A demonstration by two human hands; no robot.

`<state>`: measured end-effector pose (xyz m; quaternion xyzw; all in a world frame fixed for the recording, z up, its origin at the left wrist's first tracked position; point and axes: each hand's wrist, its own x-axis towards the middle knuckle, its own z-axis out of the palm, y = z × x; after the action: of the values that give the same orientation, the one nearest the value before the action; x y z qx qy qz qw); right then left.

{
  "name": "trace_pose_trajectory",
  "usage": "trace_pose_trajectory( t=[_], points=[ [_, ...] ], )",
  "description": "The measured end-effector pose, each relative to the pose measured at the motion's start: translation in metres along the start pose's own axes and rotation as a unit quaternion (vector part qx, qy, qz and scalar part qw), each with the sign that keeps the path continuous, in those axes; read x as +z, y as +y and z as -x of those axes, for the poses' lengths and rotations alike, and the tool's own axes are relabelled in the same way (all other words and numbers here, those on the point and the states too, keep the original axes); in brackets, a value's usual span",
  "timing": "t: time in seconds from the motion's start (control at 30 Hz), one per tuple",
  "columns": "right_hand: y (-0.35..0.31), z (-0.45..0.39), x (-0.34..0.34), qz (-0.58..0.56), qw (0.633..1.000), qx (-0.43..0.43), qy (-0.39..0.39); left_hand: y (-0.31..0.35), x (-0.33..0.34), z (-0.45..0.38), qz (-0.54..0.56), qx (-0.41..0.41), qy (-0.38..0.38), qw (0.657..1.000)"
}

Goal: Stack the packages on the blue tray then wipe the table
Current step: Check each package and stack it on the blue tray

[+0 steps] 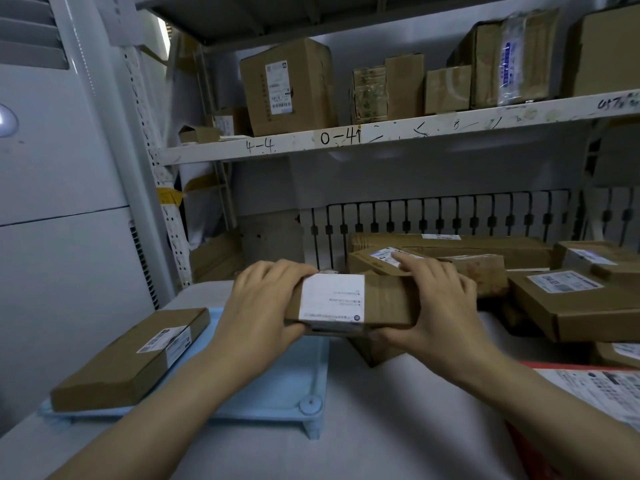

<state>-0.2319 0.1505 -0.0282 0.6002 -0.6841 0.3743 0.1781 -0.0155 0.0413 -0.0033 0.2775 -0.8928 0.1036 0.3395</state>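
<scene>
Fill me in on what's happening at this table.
A person grips a flat cardboard package with the left hand and right hand, holding it above the table by the blue tray. One package already lies on the tray. More packages sit piled to the right. No wiping has begun.

Labelled brown package (349,303) above blue tray (277,382)

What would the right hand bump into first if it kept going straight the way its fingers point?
Probably the labelled package just behind; the right hand, gripping the held package, points its forefinger up and away at that label. Depth is hard to judge.
</scene>
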Motion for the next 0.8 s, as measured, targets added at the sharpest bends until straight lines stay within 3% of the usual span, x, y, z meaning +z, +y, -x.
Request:
trace_pose_trajectory(
  t=[0.3,0.53,0.7,0.8],
  points=[
    [0.001,-0.001,0.003,-0.110,0.994,-0.008,0.017,-0.012,0.003,0.007,0.012,-0.051,0.001,0.999],
    [-0.013,-0.001,0.006,-0.089,0.994,-0.066,0.021,0.008,0.005,0.002,-0.022,0.015,-0.011,1.000],
    [-0.017,-0.003,0.003,-0.081,0.993,-0.079,0.033,0.008,0.002,0.000,0.035,-0.011,-0.003,0.999],
    [-0.012,-0.004,0.002,-0.104,0.993,-0.043,0.030,-0.001,0.001,0.004,0.091,-0.053,-0.002,0.994]
  ],
)
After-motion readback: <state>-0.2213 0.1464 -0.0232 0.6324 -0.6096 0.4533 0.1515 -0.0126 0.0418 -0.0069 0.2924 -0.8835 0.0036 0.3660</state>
